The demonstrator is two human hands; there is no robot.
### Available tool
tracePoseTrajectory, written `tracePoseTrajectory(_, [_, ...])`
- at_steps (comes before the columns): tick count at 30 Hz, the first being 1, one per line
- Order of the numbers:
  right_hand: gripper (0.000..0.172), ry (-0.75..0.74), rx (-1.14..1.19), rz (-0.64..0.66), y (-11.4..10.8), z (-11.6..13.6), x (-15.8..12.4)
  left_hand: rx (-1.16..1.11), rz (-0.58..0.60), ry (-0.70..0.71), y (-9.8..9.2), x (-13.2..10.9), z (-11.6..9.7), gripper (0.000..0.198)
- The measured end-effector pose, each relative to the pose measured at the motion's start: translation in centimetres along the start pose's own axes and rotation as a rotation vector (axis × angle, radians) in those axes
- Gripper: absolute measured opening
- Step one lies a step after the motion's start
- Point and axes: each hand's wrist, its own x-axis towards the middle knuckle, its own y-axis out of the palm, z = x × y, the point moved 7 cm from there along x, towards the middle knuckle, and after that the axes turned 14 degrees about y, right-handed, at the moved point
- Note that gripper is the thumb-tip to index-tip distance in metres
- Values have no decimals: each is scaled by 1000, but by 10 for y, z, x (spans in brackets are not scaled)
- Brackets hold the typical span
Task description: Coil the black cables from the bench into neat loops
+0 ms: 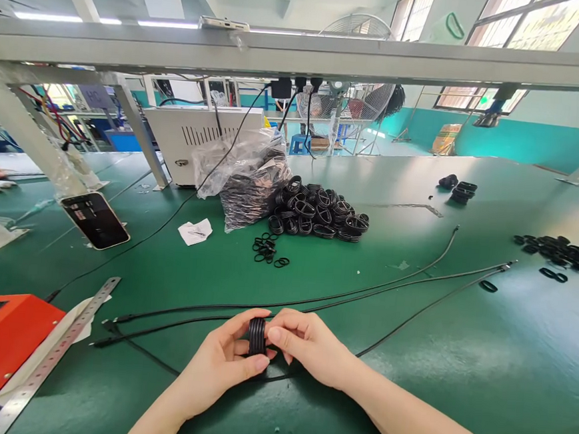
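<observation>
My left hand [223, 357] is closed around a small black coil [256, 337] of several parallel loops, its thumb below and fingertips above. My right hand [309, 345] is closed in a pinch at the coil's right edge, thumb against index finger. Whether the loops are wound cable or stacked rings, I cannot tell. Long thin black cables [395, 281] stretch across the table behind and beneath my hands, with metal-looking tips at the right end. Further back lies a heap of similar black coils [322, 213], with small loose black rings [264, 248] in front of it.
A clear plastic bag [251, 194] of dark pieces leans by a white metal box [200, 133]. More black rings [567, 254] lie at right. On the left are a phone [95, 220], a steel ruler [58, 352] and an orange-red block [6, 338]. A metal rail [302, 54] crosses above.
</observation>
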Motion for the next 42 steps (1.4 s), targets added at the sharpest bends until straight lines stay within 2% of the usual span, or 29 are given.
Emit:
tracePoseTrajectory(6, [38, 64, 147, -79, 1, -8, 3, -10, -4, 3, 2, -2, 7, 76])
tracePoseTrajectory(9, [40, 53, 214, -99, 3, -12, 5, 3, -10, 8, 1, -3, 8, 73])
tracePoseTrajectory(12, [41, -9, 126, -100, 2, -8, 3, 1, -6, 21, 1, -3, 4, 66])
tracePoseTrajectory(14, [43, -81, -52, -152, -2, -3, 0, -24, -6, 25, 1, -2, 1, 67])
tracePoseTrajectory(15, [50, -140, -177, -192, -3, 2, -3, -39, 0, 20, 1, -2, 0, 69])
tracePoseTrajectory(18, [98, -354, -575, -270, 3, 12, -9, -71, 8, 6, 0, -1, -1, 84])
tracePoseTrajectory(19, [106, -405, -667, -277, 7, 13, -10, -73, 10, 1, 0, 0, 0, 89])
tracePoseTrajectory(20, [107, -436, -729, -285, 10, 13, -10, -70, 8, -2, -1, 0, 1, 93])
tracePoseTrajectory(23, [83, -458, -794, -312, 14, 11, -7, -55, 18, -24, -3, 1, 6, 90])
tracePoseTrajectory(26, [68, -469, -776, -311, 14, 12, -7, -42, 28, -54, -2, -1, 9, 70])
tracePoseTrajectory(31, [78, -447, -698, -280, 13, 13, -7, -47, 5, -57, -1, 0, 6, 59])
tracePoseTrajectory(34, [91, -344, -596, -238, 13, 7, -7, -44, 8, -54, -3, 1, 5, 52])
tracePoseTrajectory(36, [96, -248, -470, -237, 8, 2, -7, -48, -14, -33, -7, 2, 5, 56])
tracePoseTrajectory(37, [89, -197, -395, -234, 5, -1, -7, -49, -37, -15, -9, 3, 5, 61])
tracePoseTrajectory(40, [42, -82, -169, -160, 2, -9, -4, -20, -101, 32, -16, 4, 8, 71])
tracePoseTrajectory(42, [35, -39, -85, -113, 3, -11, -1, 23, -115, 51, -17, 4, 10, 70])
